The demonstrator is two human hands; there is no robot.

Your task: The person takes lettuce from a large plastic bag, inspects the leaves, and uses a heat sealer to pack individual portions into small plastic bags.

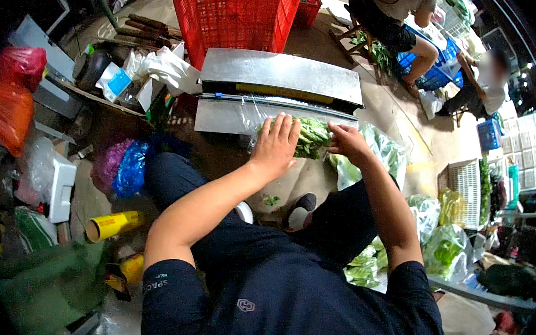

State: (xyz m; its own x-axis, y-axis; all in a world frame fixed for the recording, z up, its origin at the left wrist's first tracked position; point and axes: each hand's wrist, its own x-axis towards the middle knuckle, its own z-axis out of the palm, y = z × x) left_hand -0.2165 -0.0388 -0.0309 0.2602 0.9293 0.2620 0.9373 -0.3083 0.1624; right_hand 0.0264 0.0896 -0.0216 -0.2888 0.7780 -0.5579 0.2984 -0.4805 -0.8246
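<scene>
In front of my knees, a bundle of leafy greens (312, 137) lies at the near edge of a metal film-wrapping dispenser (279, 69). My left hand (275, 143) rests flat over the bundle's left end, its fingers stretched out. At the right end, my right hand (348, 143) has its fingers curled against the leaves and appears to grip them. Clear plastic film (254, 114) stretches from the dispenser towards my left hand. A yellow-printed roll (285, 93) sits in the dispenser's slot. The underside of the bundle is hidden.
A red plastic crate (237, 18) stands behind the dispenser. Bagged greens (375, 154) lie by my right knee. Left are a yellow cardboard tube (114, 225) and a blue plastic bag (131, 169). Two people sit at the upper right near blue crates (429, 60).
</scene>
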